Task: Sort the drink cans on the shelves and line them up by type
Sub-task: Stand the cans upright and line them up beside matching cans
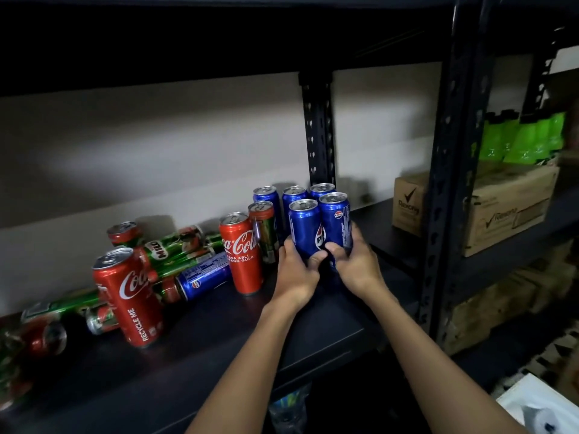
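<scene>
On the black shelf (329, 333), two upright blue Pepsi cans stand side by side at the front of a group. My left hand (294, 270) grips the left Pepsi can (304, 227) and my right hand (354, 261) grips the right Pepsi can (335, 217), low down. Three more blue Pepsi cans (293, 195) stand behind them. An upright green Milo can (264, 230) and a red Coca-Cola can (241, 252) stand just left. Further left, another Coca-Cola can (128, 296) stands among lying Milo cans (175, 245) and a lying Pepsi can (203, 275).
A black slotted upright post (318, 130) rises behind the Pepsi group and a second post (451, 170) stands at the front right. Beyond it are brown Rexona cartons (507, 211) with green packs (526, 139) behind. A white wall backs the shelf.
</scene>
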